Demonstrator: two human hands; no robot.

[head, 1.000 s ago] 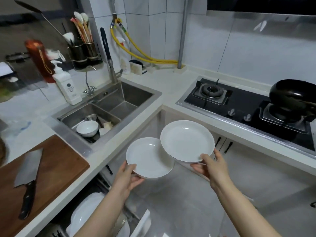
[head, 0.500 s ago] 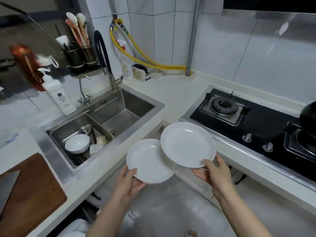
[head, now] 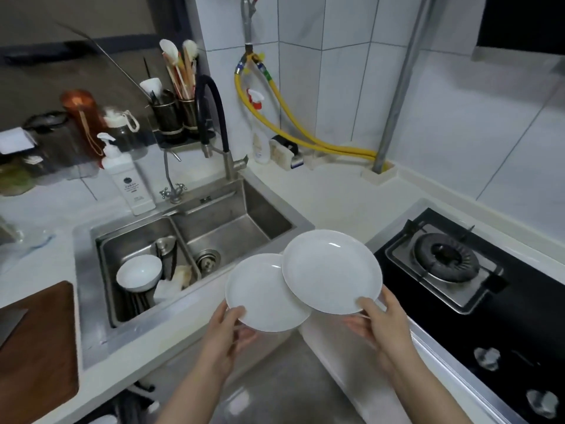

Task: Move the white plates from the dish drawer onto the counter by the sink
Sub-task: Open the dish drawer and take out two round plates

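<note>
Holding one white plate apiece, both hands hover at the counter's inner corner, just right of the sink (head: 214,240). The left hand (head: 227,335) pinches the near rim of the left plate (head: 263,295), thumb on top and fingers curled beneath. The right hand (head: 382,325) grips the right plate (head: 331,270) the same way; its edge overlaps the left plate's rim from above. Both plates are in the air, face up, above the counter (head: 336,203) edge right of the sink. Inside the sink's left basin sits a white bowl (head: 139,272). Farther right of the sink lies the gas stove (head: 443,264).
</note>
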